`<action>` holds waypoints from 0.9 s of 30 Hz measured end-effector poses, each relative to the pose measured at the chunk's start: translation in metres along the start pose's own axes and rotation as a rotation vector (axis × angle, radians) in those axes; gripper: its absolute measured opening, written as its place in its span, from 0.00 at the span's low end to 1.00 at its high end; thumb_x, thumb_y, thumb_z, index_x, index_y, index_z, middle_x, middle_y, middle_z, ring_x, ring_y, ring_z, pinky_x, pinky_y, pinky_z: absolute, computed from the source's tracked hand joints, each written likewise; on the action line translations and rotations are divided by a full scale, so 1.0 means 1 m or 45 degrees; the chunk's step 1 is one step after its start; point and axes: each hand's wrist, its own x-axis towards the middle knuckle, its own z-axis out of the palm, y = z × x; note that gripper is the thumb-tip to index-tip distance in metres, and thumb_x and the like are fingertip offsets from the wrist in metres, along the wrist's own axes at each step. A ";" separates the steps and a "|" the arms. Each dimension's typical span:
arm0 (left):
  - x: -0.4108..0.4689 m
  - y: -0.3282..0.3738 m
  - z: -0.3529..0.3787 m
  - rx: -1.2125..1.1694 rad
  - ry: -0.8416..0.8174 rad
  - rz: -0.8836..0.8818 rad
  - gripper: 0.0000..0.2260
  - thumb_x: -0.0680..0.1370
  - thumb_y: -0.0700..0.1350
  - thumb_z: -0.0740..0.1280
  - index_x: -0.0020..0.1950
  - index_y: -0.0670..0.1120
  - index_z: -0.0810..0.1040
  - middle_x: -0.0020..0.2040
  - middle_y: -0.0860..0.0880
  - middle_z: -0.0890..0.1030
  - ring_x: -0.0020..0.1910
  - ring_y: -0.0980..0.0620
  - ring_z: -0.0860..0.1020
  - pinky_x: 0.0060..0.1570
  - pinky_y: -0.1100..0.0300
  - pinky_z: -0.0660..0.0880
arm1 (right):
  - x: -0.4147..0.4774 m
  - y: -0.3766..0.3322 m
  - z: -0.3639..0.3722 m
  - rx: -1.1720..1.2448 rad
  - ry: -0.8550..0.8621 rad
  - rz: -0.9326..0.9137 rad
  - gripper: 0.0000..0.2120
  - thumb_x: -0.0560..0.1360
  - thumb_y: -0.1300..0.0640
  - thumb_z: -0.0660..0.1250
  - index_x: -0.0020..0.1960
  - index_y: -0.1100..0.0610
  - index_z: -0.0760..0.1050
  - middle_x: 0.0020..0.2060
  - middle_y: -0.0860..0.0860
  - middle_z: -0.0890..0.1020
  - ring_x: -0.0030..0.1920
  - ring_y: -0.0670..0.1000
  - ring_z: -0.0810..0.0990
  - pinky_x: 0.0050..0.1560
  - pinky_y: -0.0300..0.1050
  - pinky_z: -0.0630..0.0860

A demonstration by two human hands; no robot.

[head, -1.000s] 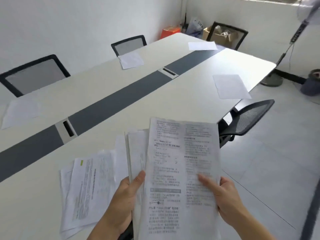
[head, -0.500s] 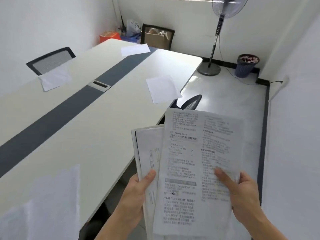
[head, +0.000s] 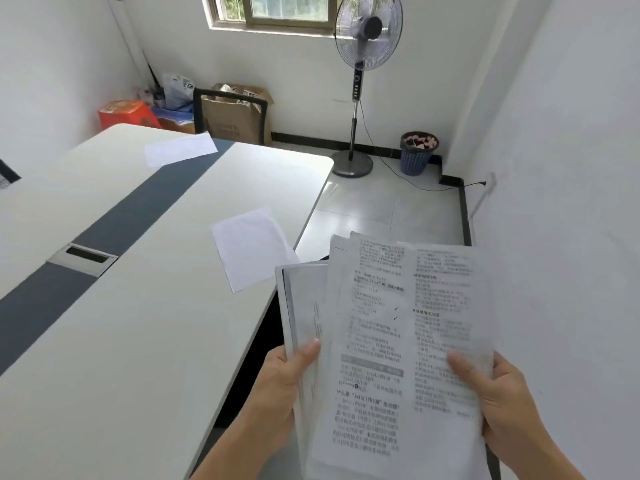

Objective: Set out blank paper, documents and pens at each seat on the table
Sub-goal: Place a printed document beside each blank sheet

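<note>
Both hands hold a fanned stack of printed documents (head: pixel 398 327) in front of me, off the right edge of the long white table (head: pixel 138 341). My left hand (head: pixel 280 393) grips the stack's left side with its thumb on top. My right hand (head: pixel 498 403) pinches the top printed sheet at its right side. A blank sheet (head: pixel 251 245) lies on the table near its right edge, just beyond the documents. Another blank sheet (head: pixel 180 148) lies at the far end of the table. No pens are in view.
A grey strip with a cable hatch (head: pixel 83 258) runs down the table's middle. A black chair (head: pixel 230 112) stands at the far end before cardboard boxes (head: pixel 239 112). A standing fan (head: pixel 360 84) and a blue waste basket (head: pixel 417 152) stand on the tiled floor by the right wall.
My view has swung right along the table's edge toward the far end. The sheets lying near the first seat have left the view. The documents stay in both hands.
</note>
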 end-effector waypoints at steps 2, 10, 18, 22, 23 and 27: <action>0.023 0.015 0.014 0.034 -0.033 0.028 0.14 0.73 0.44 0.68 0.55 0.39 0.83 0.53 0.35 0.83 0.52 0.35 0.82 0.53 0.42 0.80 | 0.019 -0.009 0.000 0.034 0.052 -0.009 0.14 0.69 0.64 0.69 0.55 0.64 0.78 0.45 0.62 0.86 0.41 0.63 0.86 0.35 0.57 0.84; 0.105 0.040 0.061 -0.061 0.078 0.051 0.09 0.74 0.44 0.71 0.51 0.44 0.85 0.54 0.36 0.83 0.52 0.35 0.82 0.53 0.42 0.79 | 0.131 -0.051 -0.006 0.081 0.133 -0.024 0.06 0.73 0.65 0.69 0.50 0.64 0.80 0.45 0.58 0.87 0.41 0.59 0.87 0.36 0.54 0.84; 0.175 0.064 0.135 -0.350 0.135 0.073 0.18 0.76 0.51 0.67 0.61 0.41 0.80 0.58 0.35 0.81 0.56 0.35 0.80 0.57 0.38 0.76 | 0.239 -0.137 -0.018 0.083 -0.105 -0.012 0.06 0.76 0.65 0.65 0.51 0.60 0.79 0.43 0.55 0.88 0.40 0.56 0.87 0.35 0.50 0.84; 0.193 0.067 0.149 -0.436 0.226 0.084 0.17 0.76 0.47 0.63 0.59 0.41 0.82 0.56 0.36 0.82 0.54 0.35 0.82 0.52 0.42 0.79 | 0.273 -0.163 -0.017 0.070 -0.223 0.012 0.07 0.77 0.63 0.65 0.52 0.60 0.80 0.45 0.55 0.88 0.42 0.56 0.87 0.38 0.51 0.84; 0.197 0.067 0.149 -0.395 0.283 0.118 0.17 0.75 0.45 0.65 0.61 0.40 0.80 0.57 0.35 0.82 0.55 0.34 0.81 0.53 0.41 0.78 | 0.279 -0.167 -0.013 0.051 -0.268 0.034 0.07 0.76 0.64 0.65 0.52 0.62 0.80 0.44 0.57 0.87 0.41 0.57 0.87 0.38 0.53 0.84; 0.206 0.077 0.147 -0.232 0.410 0.209 0.18 0.71 0.43 0.74 0.58 0.37 0.80 0.53 0.33 0.83 0.49 0.34 0.83 0.46 0.44 0.80 | 0.296 -0.169 0.003 -0.037 -0.342 0.098 0.05 0.72 0.68 0.68 0.47 0.66 0.79 0.40 0.60 0.87 0.36 0.60 0.87 0.32 0.54 0.83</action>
